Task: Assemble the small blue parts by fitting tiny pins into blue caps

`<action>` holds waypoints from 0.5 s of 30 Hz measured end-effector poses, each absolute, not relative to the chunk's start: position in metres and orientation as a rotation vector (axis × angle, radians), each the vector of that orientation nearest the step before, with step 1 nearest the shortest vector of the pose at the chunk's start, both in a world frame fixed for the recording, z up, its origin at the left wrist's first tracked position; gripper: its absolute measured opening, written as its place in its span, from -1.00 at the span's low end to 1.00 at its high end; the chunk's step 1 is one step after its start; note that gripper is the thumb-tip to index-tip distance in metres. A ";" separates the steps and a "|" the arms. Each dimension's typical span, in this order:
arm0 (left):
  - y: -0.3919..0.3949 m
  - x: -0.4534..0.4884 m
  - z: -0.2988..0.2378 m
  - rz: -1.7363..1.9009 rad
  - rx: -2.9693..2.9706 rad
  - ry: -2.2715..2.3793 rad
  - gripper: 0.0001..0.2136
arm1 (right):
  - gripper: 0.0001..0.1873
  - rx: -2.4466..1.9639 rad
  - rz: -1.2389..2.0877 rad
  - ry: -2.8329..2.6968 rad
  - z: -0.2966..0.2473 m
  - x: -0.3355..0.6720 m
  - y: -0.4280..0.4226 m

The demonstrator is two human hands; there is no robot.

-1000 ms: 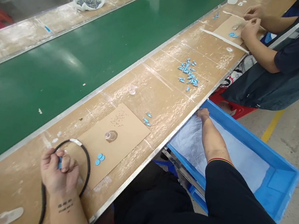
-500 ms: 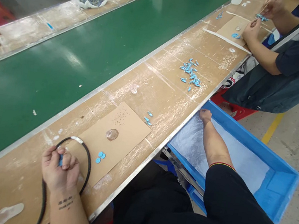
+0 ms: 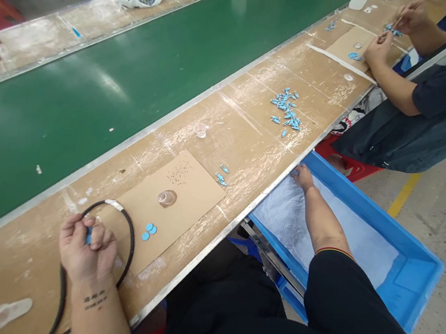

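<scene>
My left hand [image 3: 87,250] is closed, palm up, with a small blue piece [image 3: 89,234] showing between its fingers; its exact shape is hidden. Under that hand a black cable loop [image 3: 132,243] lies on the table. Three blue discs [image 3: 148,230] rest on a brown board [image 3: 186,206] to its right, with a small clear cup [image 3: 167,197] and a scatter of tiny dark specks [image 3: 180,172] beyond. My right hand [image 3: 303,176] reaches into the near-table corner of a blue tray [image 3: 411,290] lined with white sheeting [image 3: 357,235]. Its fingertips are partly hidden by the table edge.
Several small blue pieces [image 3: 221,178] lie beside the board, and a larger pile [image 3: 286,108] sits farther along. A green belt [image 3: 146,63] runs beyond the table. A co-worker's hands [image 3: 380,48] work at the far right. A clear sole-shaped piece [image 3: 9,313] lies front left.
My right hand's fingers have shifted slightly toward the table edge and look less curled. My left hand stays closed on the blue piece. The view has moved a little.
</scene>
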State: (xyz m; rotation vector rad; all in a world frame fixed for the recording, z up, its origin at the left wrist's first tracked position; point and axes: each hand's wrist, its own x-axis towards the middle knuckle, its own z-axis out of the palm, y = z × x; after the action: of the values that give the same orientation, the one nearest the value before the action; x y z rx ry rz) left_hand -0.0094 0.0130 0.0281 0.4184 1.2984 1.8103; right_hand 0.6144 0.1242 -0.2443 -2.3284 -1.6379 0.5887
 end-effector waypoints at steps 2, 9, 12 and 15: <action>0.012 -0.010 0.028 1.801 0.446 1.288 -0.78 | -0.71 -2.340 0.594 -1.650 -0.243 0.614 0.124; 0.010 -0.011 0.027 1.790 0.439 1.296 -0.81 | -0.70 -2.375 0.626 -1.672 -0.239 0.610 0.125; 0.010 -0.011 0.026 1.782 0.462 1.294 -0.82 | -0.73 -2.379 0.638 -1.676 -0.238 0.608 0.127; 0.011 -0.010 0.027 1.779 0.444 1.300 -0.78 | -0.73 -2.367 0.648 -1.683 -0.236 0.607 0.128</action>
State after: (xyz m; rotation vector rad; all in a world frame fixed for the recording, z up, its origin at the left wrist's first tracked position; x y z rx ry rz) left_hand -0.0104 0.0107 0.0266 0.4441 1.2999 1.7787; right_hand 0.6067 0.1283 -0.2362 -2.3668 -1.6827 0.6478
